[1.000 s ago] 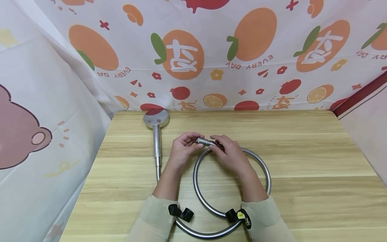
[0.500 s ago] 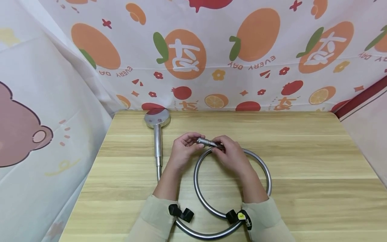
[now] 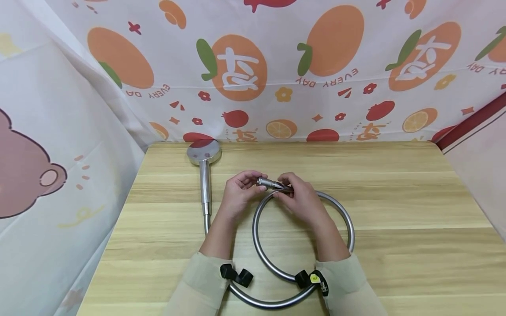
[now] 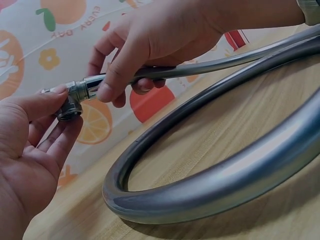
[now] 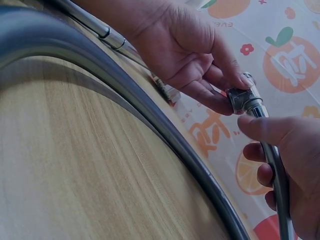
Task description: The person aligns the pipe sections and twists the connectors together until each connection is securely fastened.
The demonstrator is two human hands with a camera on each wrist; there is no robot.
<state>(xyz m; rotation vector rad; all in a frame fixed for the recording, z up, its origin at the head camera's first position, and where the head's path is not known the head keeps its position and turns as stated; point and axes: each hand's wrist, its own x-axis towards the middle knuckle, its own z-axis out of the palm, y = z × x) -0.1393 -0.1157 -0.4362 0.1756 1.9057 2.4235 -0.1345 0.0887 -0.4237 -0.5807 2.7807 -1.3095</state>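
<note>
My left hand (image 3: 238,196) pinches a small metal pipe fitting with a side branch (image 4: 75,100) between thumb and fingers. Joined end to end with it is the shiny end nut (image 4: 93,85) of a grey metal shower hose (image 4: 200,68). The right hand (image 3: 302,199) grips the hose right at that nut, its thumb and fingers curled round it. In the right wrist view the fitting (image 5: 243,98) meets the hose end in line. How far the two are threaded together cannot be seen. Both hands are raised off the table.
A chrome shower head (image 3: 204,152) lies at the table's back left, its handle toward the front, attached to the hose. The hose forms a large loop (image 3: 257,239) under the forearms. A fruit-print cloth (image 3: 284,70) hangs behind the wooden table (image 3: 403,210).
The right hand's fingers have shifted slightly on the hose end, moving back from the fitting and then curling again. The left hand keeps its hold in nearly the same place.
</note>
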